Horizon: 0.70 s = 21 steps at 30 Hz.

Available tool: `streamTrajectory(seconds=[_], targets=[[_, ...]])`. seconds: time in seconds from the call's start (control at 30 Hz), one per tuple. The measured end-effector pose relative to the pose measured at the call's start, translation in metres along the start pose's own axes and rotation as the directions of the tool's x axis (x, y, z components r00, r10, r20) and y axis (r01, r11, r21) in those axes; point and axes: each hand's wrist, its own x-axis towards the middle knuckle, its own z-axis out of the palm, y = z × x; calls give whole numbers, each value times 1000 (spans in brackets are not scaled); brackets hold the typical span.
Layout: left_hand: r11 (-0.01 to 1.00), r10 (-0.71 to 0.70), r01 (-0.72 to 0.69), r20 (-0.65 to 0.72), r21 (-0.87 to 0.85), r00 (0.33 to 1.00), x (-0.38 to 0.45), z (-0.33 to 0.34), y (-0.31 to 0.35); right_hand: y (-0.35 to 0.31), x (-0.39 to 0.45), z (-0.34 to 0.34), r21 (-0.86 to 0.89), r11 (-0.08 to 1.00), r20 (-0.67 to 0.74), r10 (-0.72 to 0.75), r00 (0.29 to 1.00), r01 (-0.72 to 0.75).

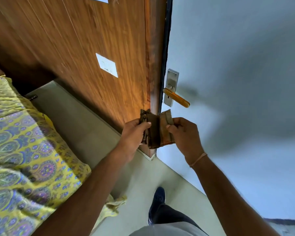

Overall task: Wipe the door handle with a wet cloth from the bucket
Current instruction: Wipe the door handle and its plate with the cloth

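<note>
Brown, folded and a little crumpled, the cloth (pixel 156 132) is between my two hands in front of the door edge. My left hand (pixel 134 135) closes on its left side, with the thumb over the front, and my right hand (pixel 186 135) pinches the right side with thumb and fingers. I cannot tell from here if the cloth is wet, and no bucket is in view. The handle (pixel 176 97), an orange lever on a metal plate (pixel 172 82), is just above the cloth and apart from it; nothing touches it yet. So I judge the cloth is ready in hand, but the wiping itself is not yet begun. What is left is to bring the cloth up and rub along the lever.
</note>
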Motion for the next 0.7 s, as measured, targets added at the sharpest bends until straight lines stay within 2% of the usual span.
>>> streamTrajectory(seconds=[0.17, 0.27, 0.37, 0.5, 0.57, 0.63, 0.7], targets=[[998, -1, 2, -14, 56, 1000, 48, 16, 22, -9, 44, 33, -63, 994, 65, -83, 994, 87], [999, 7, -7, -7, 35, 1000, 63, 14, 37, -19, 68, 34, -77, 995, 129, -50, 990, 60], [999, -14, 13, -27, -29, 1000, 82, 9, 50, -21, 92, 34, -120, 993, 118, -4, 993, 19], [998, -14, 21, -106, 67, 994, 110, -1, 46, -12, 105, 39, -16, 996, 98, 87, 991, -86], [996, -72, 74, -38, 50, 997, 120, -6, 42, -6, 107, 38, 135, 978, 105, 146, 984, -160], [995, -98, 95, 86, 39, 991, 130, -9, 43, -1, 109, 35, 285, 930, 98, 214, 972, -233], [995, -59, 42, 199, 90, 978, 144, -11, 41, 3, 111, 34, 306, 916, 37, 261, 965, -260]])
